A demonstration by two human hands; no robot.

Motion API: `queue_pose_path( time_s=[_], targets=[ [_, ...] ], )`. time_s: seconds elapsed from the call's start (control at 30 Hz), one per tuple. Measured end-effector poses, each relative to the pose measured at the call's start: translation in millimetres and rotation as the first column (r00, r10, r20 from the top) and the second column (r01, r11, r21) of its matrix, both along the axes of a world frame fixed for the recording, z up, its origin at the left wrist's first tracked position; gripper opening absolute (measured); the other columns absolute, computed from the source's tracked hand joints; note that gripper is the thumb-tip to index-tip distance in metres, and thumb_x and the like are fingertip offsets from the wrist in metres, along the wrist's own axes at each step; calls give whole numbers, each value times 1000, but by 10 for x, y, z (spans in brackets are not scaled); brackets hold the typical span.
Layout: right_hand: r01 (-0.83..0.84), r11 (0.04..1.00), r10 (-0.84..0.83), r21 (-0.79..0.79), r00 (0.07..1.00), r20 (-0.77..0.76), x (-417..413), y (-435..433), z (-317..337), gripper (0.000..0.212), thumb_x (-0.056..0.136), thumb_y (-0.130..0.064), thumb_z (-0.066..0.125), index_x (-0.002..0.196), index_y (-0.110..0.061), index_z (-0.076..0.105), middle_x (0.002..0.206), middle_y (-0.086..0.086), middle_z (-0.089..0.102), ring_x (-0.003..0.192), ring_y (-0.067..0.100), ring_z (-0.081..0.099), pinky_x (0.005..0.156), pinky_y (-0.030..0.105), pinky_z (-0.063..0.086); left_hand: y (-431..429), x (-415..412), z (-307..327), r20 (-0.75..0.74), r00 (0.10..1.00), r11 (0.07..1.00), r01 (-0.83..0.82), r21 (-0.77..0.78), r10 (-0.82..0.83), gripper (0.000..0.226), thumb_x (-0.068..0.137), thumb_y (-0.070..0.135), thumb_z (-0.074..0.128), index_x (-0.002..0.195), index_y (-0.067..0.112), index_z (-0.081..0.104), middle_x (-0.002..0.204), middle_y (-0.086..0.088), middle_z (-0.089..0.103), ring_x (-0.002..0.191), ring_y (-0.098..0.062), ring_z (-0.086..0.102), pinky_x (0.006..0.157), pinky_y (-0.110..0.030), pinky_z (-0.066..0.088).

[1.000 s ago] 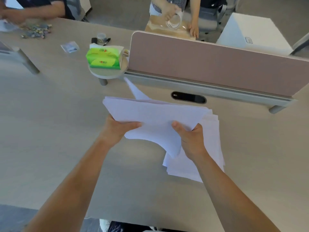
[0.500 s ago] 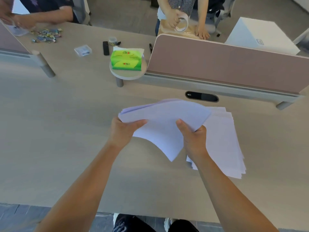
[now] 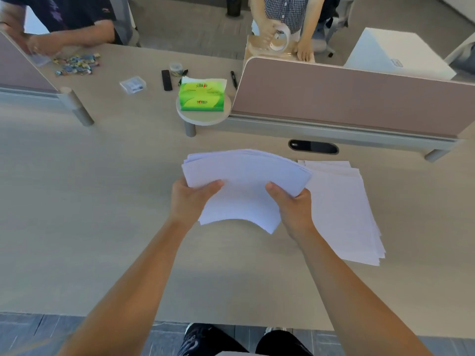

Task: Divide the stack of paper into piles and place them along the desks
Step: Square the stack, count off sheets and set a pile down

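1. Person stood at a long, pale wood-grain desk (image 3: 77, 201), both arms stretched fwd over it.
2. L hand (image 3: 191, 201) was clamped on the near-left edge of a bowed sheaf of white paper sheets (image 3: 246, 176). Thumb lay on top, fingers tucked under, out of sight.
3. R hand (image 3: 293, 209) gripped the same sheaf at its near-right side, thumb on top too, fingers hidden beneath.
4. Sheaf was held up off the desk btwn the two hands, its middle arched upward, near edge sagging, far edges fanned a little.
5. A flat pile of white paper (image 3: 341, 209) lay on the desk just R of the sheaf, edges loosely staggered. Sheaf's R corner overlapped it from above; couldn't tell if they touched.
6. Beyond the paper: a black oval cable slot (image 3: 313, 146) set in the desk, and behind it a dusty-pink fabric divider panel (image 3: 347, 98) on a grey rail.
7. At the panel's L end, a green tissue pack (image 3: 201, 97) sat on a small round shelf (image 3: 203, 117), one white tissue poking out.
8. Far side of desk: black remote (image 3: 166, 80), black pen (image 3: 234, 79), small clear plastic packet (image 3: 133, 84), scatter of small colourful pieces (image 3: 75, 64).
9. Two other ppl opposite: one in a checked shirt (image 3: 285, 9) holding a roll of tape (image 3: 280, 38); one in a dark top (image 3: 72, 19) w/ hands near the colourful pieces.
10. White box (image 3: 395, 55) stood far R, behind the panel.
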State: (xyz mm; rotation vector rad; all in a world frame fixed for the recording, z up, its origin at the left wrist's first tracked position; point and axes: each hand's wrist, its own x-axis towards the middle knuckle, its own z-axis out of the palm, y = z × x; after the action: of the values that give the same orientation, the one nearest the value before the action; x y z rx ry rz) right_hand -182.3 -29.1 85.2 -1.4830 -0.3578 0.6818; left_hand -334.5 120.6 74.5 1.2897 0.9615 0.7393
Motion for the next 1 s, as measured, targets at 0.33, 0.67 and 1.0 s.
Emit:
queue_pose_path(
  time_s=[0.33, 0.67, 1.0],
  targets=[
    [-86, 996, 88, 35, 994, -65, 128, -101, -36, 16, 80, -9, 78, 92, -20, 74, 101, 8, 75, 93, 24, 72, 81, 43, 58, -119, 11, 4, 55, 993, 989, 108, -101, -103, 32, 61, 31, 84, 89, 18, 76, 100, -12, 75, 95, -30, 71, 86, -50, 55],
    [-271, 962, 271, -38, 963, -4, 368, -174, -38, 59, 54, -32, 88, 106, -8, 73, 107, 12, 74, 99, 25, 70, 87, 40, 56, -8, -65, -72, 75, 953, 955, 296, -37, -292, 53, 62, 22, 84, 113, 19, 68, 112, -10, 71, 108, -28, 66, 95, -48, 52],
    [-294, 955, 295, -47, 955, 14, 479, -144, -27, 28, 72, -12, 83, 98, -17, 75, 98, 3, 75, 93, 18, 70, 88, 42, 53, 1, -66, -115, 90, 967, 967, 243, -71, -236, 56, 57, 20, 84, 110, 14, 68, 106, 2, 72, 98, -17, 68, 78, -27, 55]
  ],
)
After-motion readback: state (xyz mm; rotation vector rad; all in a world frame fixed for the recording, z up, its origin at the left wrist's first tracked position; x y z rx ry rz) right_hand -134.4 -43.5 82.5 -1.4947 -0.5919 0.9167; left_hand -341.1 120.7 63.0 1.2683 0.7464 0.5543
